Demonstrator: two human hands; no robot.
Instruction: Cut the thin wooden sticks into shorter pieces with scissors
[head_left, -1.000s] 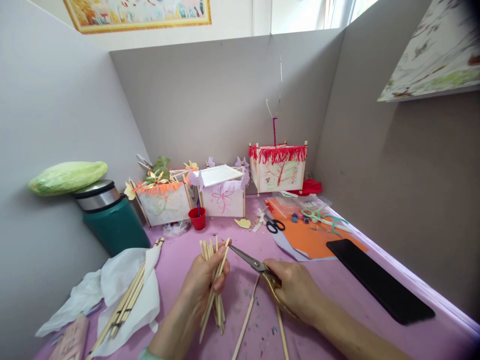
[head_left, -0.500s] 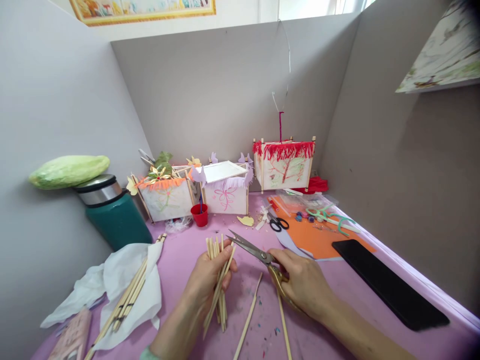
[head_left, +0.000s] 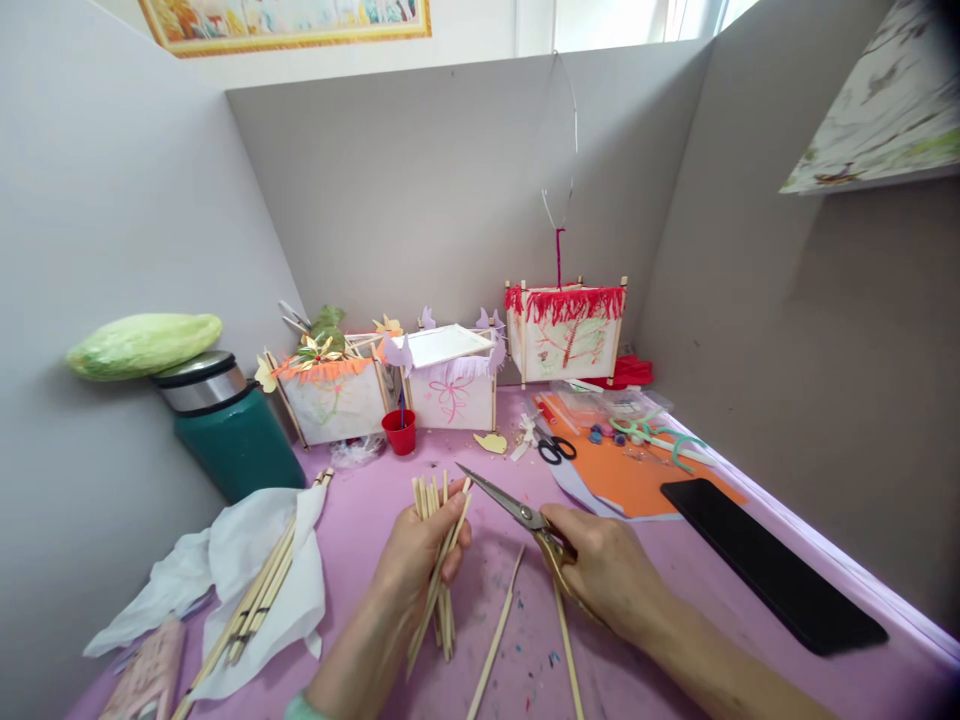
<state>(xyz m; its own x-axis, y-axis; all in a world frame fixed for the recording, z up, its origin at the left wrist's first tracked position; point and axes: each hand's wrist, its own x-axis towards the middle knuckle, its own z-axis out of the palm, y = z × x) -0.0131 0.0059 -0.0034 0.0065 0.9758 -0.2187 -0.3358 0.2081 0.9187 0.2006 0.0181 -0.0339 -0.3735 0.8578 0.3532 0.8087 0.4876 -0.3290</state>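
My left hand (head_left: pixel 431 540) is closed around a bundle of several thin wooden sticks (head_left: pixel 442 610), their upper ends fanning out above the fingers. In my right hand (head_left: pixel 600 560) is a pair of scissors (head_left: pixel 529 517) with gold-coloured handles. The scissor blades are together, and their tips point up and left beside the top of one stick at my left hand; whether they touch it I cannot tell. Between my forearms, a loose stick (head_left: pixel 495 640) and a second loose stick (head_left: pixel 568 650) lie on the purple tabletop (head_left: pixel 525 690).
Three decorated paper lanterns, one with red fringe (head_left: pixel 568 335), stand along the back. A teal bottle (head_left: pixel 236 440) bearing a green gourd (head_left: pixel 146 345) is at left, above white tissue (head_left: pixel 262 510) with sticks. On the right lie black-handled scissors (head_left: pixel 556 450), orange paper (head_left: pixel 630 480) and a black phone-like slab (head_left: pixel 772 565).
The scissor blades have closed from slightly apart. My left hand and its sticks have stayed nearly in place; the view has shifted slightly.
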